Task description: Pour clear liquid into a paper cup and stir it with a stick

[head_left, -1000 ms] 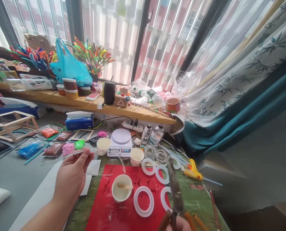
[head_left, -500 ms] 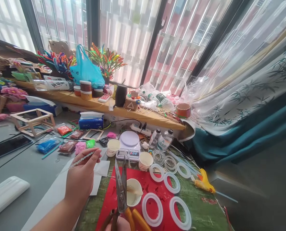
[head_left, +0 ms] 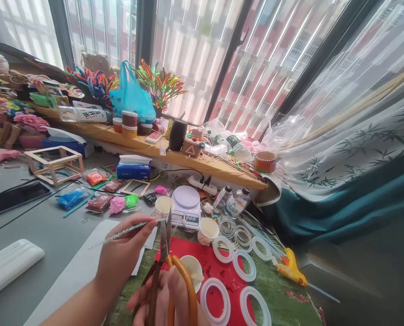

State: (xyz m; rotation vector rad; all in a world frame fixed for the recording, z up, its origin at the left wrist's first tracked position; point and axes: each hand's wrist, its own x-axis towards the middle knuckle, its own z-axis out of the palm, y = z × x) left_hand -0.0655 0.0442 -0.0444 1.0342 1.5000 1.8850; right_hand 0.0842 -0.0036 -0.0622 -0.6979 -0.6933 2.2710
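A slim, clear glittery strip (head_left: 126,231) is pinched in my left hand (head_left: 118,251), slanting up to the right; I cannot make out exactly what it is. Its right end lies at the scissors (head_left: 165,246), whose blades are parted around it. My right hand (head_left: 170,296) grips their orange-brown handles, its fingers partly cut off at the bottom edge. Behind the scissors, a paper cup (head_left: 190,265) with a wooden stick in it stands on a red sheet (head_left: 218,283). White ring molds (head_left: 215,301) lie to the right.
A kitchen scale (head_left: 185,199) stands behind my hands, with paper cups (head_left: 208,231) beside it. Two bottles (head_left: 238,203) are at its right. A yellow glue gun (head_left: 292,268) lies near the right edge. White paper (head_left: 73,285) lies under my left arm.
My left hand has moved right and slightly down, bringing the strip's end to the scissors. My right hand has come further into view with the scissors. The view has shifted slightly left.
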